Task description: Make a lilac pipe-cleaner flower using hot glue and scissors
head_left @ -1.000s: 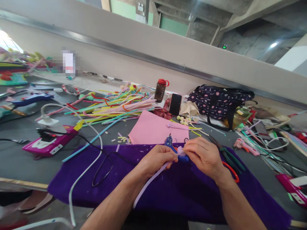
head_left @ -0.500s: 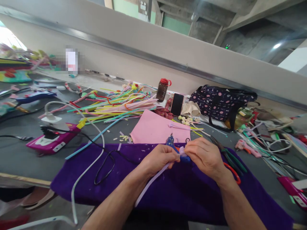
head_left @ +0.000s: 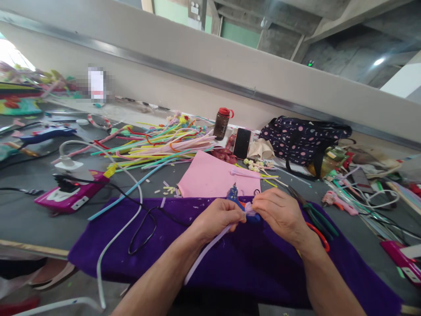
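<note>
My left hand [head_left: 219,216] is closed in a pinch on a pale lilac pipe cleaner [head_left: 205,254], whose long tail hangs down past my left forearm. At its upper end, a small lilac bunch [head_left: 249,209] sits between my two hands. My right hand [head_left: 279,213] pinches the other side of that bunch, its fingertips partly hidden. Just behind my fingers lies a blue glue gun [head_left: 233,193], its body mostly covered by them. A purple cloth [head_left: 263,272] is spread beneath both hands. Beyond it lies a pink sheet [head_left: 210,175] with a lilac-topped stem [head_left: 243,173] on it.
Bundled coloured pipe cleaners [head_left: 171,149] lie behind, near a brown bottle [head_left: 221,125] and a phone [head_left: 241,144]. Green-handled pliers [head_left: 317,219] rest right of my right hand. A magenta power strip [head_left: 72,195] and a white cable [head_left: 113,237] are at left; a patterned bag [head_left: 299,140] stands back right.
Both hands stay in almost the same place, still pinching the lilac piece. The whole view has shifted very slightly.
</note>
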A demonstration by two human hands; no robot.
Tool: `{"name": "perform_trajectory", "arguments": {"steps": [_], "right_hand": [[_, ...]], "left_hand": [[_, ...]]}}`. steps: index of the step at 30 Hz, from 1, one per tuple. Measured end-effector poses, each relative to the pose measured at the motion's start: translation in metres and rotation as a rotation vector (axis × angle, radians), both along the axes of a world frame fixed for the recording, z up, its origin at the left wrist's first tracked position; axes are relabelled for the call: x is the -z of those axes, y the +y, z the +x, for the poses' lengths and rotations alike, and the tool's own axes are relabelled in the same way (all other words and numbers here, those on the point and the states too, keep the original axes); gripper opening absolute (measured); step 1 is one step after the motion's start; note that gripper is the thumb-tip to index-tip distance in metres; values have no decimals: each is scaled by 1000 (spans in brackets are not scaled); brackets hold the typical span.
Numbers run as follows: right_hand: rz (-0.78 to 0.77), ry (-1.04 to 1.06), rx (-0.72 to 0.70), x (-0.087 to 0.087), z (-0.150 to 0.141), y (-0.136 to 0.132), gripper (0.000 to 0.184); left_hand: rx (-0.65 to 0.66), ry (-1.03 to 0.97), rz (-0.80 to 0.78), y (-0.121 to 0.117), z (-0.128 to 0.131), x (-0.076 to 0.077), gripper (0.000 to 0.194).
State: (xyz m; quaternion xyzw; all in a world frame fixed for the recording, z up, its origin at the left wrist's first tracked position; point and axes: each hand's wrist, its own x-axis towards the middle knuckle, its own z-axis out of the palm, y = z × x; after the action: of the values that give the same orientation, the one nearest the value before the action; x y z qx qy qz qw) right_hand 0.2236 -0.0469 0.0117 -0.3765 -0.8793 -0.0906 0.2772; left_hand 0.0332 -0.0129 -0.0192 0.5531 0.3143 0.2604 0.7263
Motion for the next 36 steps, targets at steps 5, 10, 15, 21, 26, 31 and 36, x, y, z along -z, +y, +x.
{"name": "perform_trajectory", "arguments": {"steps": [5,10,15,21,26,31,36], "right_hand": [[2,4,6,1,0,0,14],[2,13,31,1,1,2,14],[-30,103,52,-2,1,-1,20],[-25,453,123,-1,2,-9,27],[-218,745,166,6,-7,-7,19],[-480,865,109,10,-23,-9,10],[-564,913,110,14,-32,-12,10]], "left_hand": [[3,-4,10,0,0,2,13],[-7,9,1,1,0,3,13],[-8,-10,-21,1,0,2,14],[-57,-104,-96,0,-2,-4,19],[-160,-168,-19,-2,-3,-5,23],[-202,-174,56,-4,-3,-5,23],[-238,-117,179,-5,-1,-5,22]]}}
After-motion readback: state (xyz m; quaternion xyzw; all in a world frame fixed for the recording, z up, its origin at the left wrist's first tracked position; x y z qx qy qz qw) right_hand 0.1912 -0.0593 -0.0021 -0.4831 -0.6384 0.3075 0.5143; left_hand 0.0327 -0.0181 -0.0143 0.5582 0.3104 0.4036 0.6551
